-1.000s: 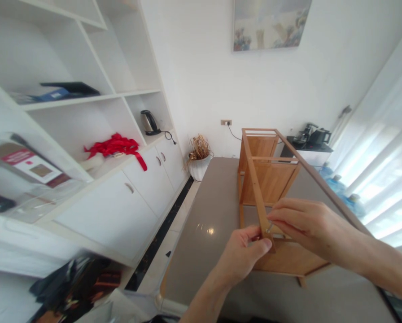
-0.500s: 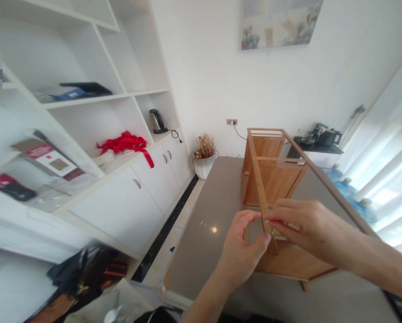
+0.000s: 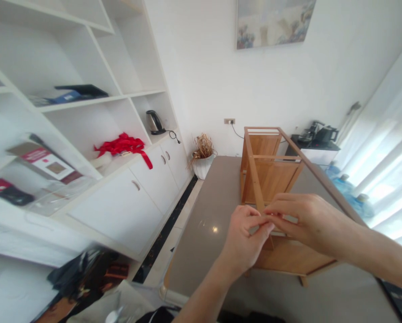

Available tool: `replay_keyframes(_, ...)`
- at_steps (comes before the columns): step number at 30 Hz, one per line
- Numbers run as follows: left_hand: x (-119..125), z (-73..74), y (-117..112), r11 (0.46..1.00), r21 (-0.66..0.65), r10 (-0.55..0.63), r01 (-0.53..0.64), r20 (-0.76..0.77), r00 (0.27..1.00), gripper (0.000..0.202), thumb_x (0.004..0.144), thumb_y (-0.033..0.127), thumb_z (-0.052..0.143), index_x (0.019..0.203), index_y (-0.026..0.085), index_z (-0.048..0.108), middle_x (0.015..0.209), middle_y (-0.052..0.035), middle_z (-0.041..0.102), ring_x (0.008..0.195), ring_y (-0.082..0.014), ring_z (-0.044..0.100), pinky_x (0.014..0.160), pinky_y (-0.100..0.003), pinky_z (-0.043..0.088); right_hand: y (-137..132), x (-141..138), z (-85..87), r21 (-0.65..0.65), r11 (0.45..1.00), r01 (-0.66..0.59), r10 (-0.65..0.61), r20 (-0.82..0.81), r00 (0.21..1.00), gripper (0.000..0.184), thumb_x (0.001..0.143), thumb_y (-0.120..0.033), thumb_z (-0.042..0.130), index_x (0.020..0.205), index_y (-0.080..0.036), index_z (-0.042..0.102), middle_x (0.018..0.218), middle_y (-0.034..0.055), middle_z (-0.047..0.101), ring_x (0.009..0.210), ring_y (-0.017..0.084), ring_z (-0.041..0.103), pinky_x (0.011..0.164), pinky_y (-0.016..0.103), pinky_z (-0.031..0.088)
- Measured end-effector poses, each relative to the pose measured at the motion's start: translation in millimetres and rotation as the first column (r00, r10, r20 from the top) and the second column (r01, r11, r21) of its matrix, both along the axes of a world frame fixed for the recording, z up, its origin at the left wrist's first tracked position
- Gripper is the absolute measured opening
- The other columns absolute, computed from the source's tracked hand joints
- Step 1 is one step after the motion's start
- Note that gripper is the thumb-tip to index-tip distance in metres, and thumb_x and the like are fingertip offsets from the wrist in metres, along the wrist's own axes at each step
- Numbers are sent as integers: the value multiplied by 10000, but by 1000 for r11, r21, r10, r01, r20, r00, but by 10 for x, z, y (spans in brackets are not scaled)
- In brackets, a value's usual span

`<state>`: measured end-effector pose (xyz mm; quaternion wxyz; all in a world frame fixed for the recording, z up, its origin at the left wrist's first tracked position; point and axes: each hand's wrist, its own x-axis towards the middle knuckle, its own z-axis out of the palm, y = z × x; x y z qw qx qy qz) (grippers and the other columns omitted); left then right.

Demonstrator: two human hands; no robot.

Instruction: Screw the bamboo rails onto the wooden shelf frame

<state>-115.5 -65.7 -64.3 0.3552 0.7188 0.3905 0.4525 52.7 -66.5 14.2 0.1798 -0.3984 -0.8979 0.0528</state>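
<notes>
Left hand [image 3: 243,242]: index finger and thumb drawn together, their tips meeting those of the right hand. Right hand [image 3: 307,220]: thumb and forefinger pressed together in a pinch, the other fingers curled above. Both grips meet over the near part of a long, narrow, light-brown wooden rail [image 3: 254,175]. Whether anything sits between the fingertips cannot be told; the fingers hide that spot, and firm contact with the wood there cannot be confirmed.

The rail belongs to a brown open wooden frame with flat panels [image 3: 271,181], standing on a smooth grey surface [image 3: 214,193] toward the right of the view. The panels are rectangular, with visible grain and a satin finish; straight bars join the two long rails, and a short wooden foot [image 3: 303,281] projects at the near end. The surface is glossy and returns a bright spot of light.

Edges: the surface's left edge runs straight to a rounded near corner, with a broad grey strip between that edge and the frame. The far long rail passes beyond the right hand. Translucent blue plastic bottles [image 3: 362,205] stand past the right side, near a white, softly pleated curtain [image 3: 389,179].
</notes>
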Motion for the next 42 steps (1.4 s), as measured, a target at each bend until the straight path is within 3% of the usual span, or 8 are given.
replay_keyframes(6, -40, -7, 50, 1000, -20, -14, 14, 1, 1000, 183, 853, 305, 617, 754, 221, 746, 826, -31, 640, 903, -180, 576, 878, -324, 446, 107, 43, 209, -20, 976, -218, 218, 31, 975, 256, 931, -158, 438, 1017, -208, 674, 948, 60, 642, 766, 129, 602, 632, 234, 457)
replay_keyframes(10, -43, -16, 44, 999, -34, -28, 28, -3, 1000, 174, 860, 300, 613, 777, 220, 743, 871, -35, 651, 937, -186, 573, 900, -330, 432, 148, 19, 241, -39, 951, -306, 308, 85, 947, 284, 919, -127, 452, 1100, -233, 643, 1027, 61, 622, 840, 138, 597, 693, 254, 474)
replay_keyframes(15, -63, 20, 21, 998, -54, -45, 42, -56, 997, 215, 869, 308, 597, 730, 211, 730, 824, -31, 623, 918, -184, 567, 908, -328, 416, 155, 46, 208, 13, 973, -230, 227, 106, 968, 181, 930, -206, 485, 946, -188, 664, 941, 66, 633, 798, 149, 589, 669, 260, 453)
replay_keyframes(25, -66, 106, 24, 994, -64, -99, 93, -93, 991, 208, 861, 271, 589, 710, 193, 709, 838, -37, 613, 901, -178, 570, 870, -323, 435, 5, 201, 105, 161, 984, -76, 46, 182, 982, 270, 929, -278, 475, 695, -187, 573, 657, 12, 586, 590, 124, 506, 523, 265, 286)
replay_keyframes(30, -39, 90, 41, 998, -14, -53, 54, 18, 998, 89, 812, 216, 643, 793, 191, 726, 855, -42, 641, 895, -181, 588, 881, -327, 453, -63, 111, 126, 152, 988, -19, -7, 166, 986, 293, 925, -254, 469, 651, -189, 551, 624, 7, 576, 545, 113, 480, 501, 268, 267)
replay_keyframes(33, -44, 70, 69, 998, -9, -61, 61, 39, 997, 132, 830, 248, 633, 773, 195, 739, 836, -48, 648, 897, -189, 594, 882, -339, 459, -38, 120, 154, 115, 992, -46, 28, 159, 987, 280, 937, -258, 464, 696, -185, 587, 659, 14, 597, 579, 117, 513, 515, 259, 304)
replay_keyframes(38, -82, 75, 114, 991, -39, -125, 125, -8, 992, 147, 845, 274, 620, 831, 214, 753, 864, -42, 663, 900, -185, 604, 874, -333, 465, 36, 169, 186, -22, 973, -229, 230, 78, 970, 223, 941, -163, 443, 984, -203, 658, 894, 48, 648, 755, 129, 584, 617, 244, 416)
replay_keyframes(42, -84, 106, 128, 987, -67, -148, 146, -33, 988, 167, 857, 277, 600, 840, 220, 756, 862, -39, 652, 900, -183, 600, 857, -319, 466, 51, 145, 167, -67, 961, -268, 270, 24, 963, 204, 952, -201, 454, 993, -184, 654, 904, 58, 639, 781, 136, 585, 661, 257, 440)
